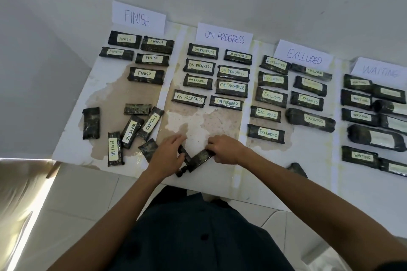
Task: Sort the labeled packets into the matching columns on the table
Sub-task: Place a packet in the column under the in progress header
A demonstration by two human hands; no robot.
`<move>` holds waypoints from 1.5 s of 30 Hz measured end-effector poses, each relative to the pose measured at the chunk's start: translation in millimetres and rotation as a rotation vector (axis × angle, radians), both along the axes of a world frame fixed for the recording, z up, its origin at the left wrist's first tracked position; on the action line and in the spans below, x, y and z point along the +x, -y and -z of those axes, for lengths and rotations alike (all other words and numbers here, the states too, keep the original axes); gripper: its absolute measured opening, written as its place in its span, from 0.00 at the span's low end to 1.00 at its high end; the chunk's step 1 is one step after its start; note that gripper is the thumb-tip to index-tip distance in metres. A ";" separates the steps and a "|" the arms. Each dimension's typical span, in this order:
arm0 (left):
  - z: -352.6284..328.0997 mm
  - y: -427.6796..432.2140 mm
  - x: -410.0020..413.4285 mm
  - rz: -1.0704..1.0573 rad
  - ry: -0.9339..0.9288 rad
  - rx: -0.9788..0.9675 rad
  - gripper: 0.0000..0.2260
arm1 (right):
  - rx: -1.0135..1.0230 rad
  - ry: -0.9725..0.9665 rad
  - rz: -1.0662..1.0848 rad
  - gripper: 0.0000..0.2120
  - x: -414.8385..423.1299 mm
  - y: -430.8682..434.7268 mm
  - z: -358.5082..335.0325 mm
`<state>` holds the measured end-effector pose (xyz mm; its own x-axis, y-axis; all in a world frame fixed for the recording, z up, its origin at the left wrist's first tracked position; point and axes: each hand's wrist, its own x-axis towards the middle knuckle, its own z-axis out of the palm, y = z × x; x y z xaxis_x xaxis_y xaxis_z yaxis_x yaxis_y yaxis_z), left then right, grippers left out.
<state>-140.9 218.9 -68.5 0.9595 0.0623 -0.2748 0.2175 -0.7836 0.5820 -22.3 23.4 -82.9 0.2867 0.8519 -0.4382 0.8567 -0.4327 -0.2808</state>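
Two dark, glossy, oblong wrapped packets are held at the 6 o'clock edge of the worn white surface (308, 160): the left packet (186, 160) is pinched in the curled grip of the left hand (167, 156), and the right packet (201, 158) is pinched at its 3 o'clock end by the right hand (226, 149). No label is shown on either, so each is best turned and read, then laid flat and label-up below the last row under the matching white paper heading (224, 36) toward 12 o'clock. The wrappers appear crinkled and probably slippery, and a loose pile of unsorted packets (131, 131) is seen at 9 o'clock.
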 end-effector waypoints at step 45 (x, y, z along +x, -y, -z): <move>16.1 -12.0 91.8 0.030 0.053 -0.004 0.24 | -0.008 0.224 0.796 0.22 55.4 2.5 3.0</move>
<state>-49.1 230.9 -84.5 0.9741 0.0325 -0.2236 0.1628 -0.7869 0.5952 33.1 20.9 -85.9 0.8843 0.3546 -0.3038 0.3288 -0.9348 -0.1341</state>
